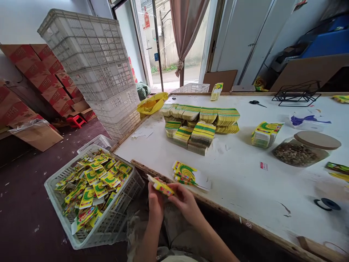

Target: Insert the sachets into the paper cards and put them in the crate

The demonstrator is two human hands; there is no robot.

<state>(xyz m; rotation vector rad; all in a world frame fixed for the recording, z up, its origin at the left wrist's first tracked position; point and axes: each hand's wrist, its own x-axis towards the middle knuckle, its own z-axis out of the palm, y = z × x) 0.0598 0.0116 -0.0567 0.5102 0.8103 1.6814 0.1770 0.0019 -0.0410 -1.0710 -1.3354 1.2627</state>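
Yellow carton (163, 187) sits between your two hands, by the near edge of the white table (234, 185). Your left hand (155, 202) grips its left end; your right hand (185, 199) pinches its right end. Just beyond lies a small carton pile (185, 172), with tight stacks (203, 133) farther off. Left stands a filled basket (117, 214).

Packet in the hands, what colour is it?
The packet is mainly yellow, with some red, in the head view.

Head-worn view, facing forward and down, table (231, 182) near
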